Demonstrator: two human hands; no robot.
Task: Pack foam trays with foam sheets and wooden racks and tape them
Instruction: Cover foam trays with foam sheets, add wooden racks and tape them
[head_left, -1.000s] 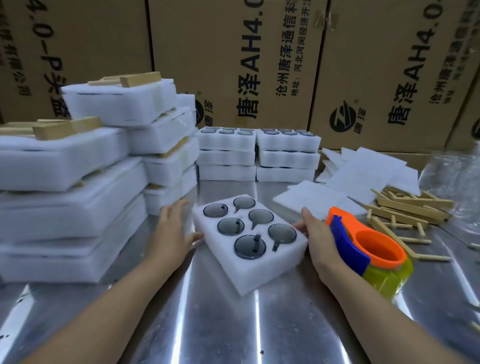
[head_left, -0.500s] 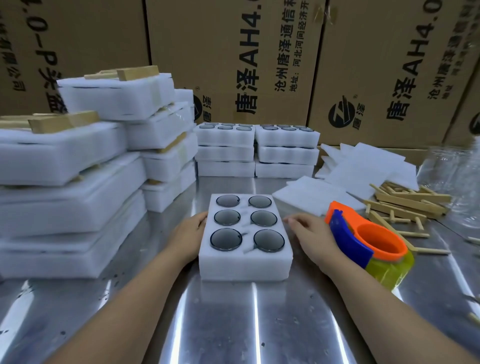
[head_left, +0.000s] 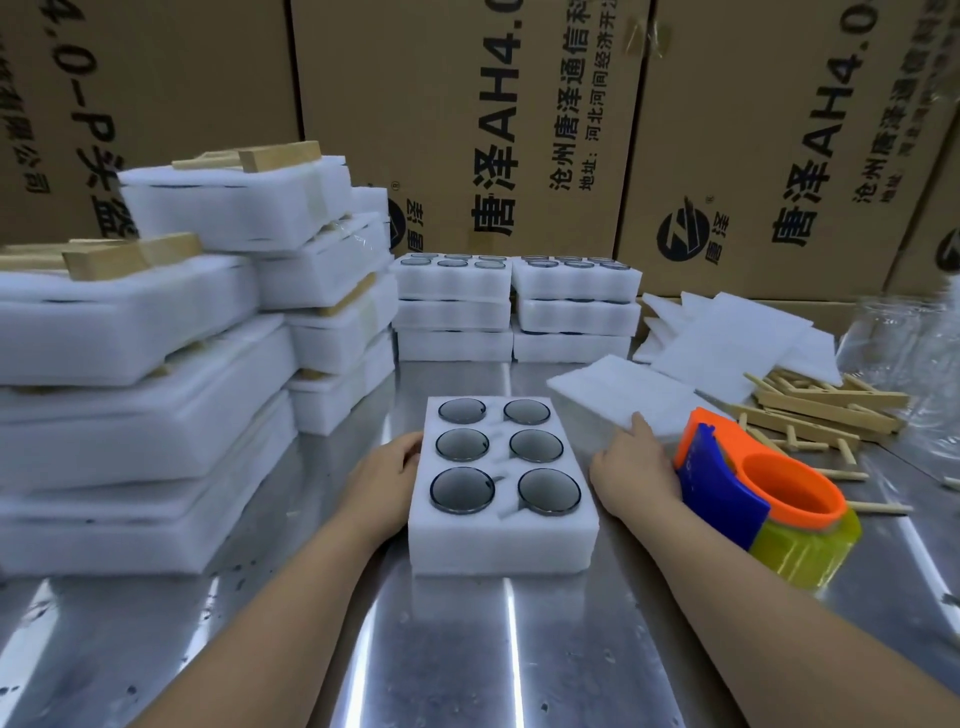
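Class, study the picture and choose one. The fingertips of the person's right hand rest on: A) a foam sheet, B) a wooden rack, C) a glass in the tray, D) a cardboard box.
A: the right hand, to the right of the tray, has its fingertips on the near edge of the loose foam sheet.

One front tray (head_left: 501, 540) holding six glasses (head_left: 462, 445); one tape dispenser (head_left: 769, 499)

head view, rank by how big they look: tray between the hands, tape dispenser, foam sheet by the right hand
1. tray
2. tape dispenser, close behind the tray
3. foam sheet, unsure: it lies farther back and the right hand and the dispenser cover part of it
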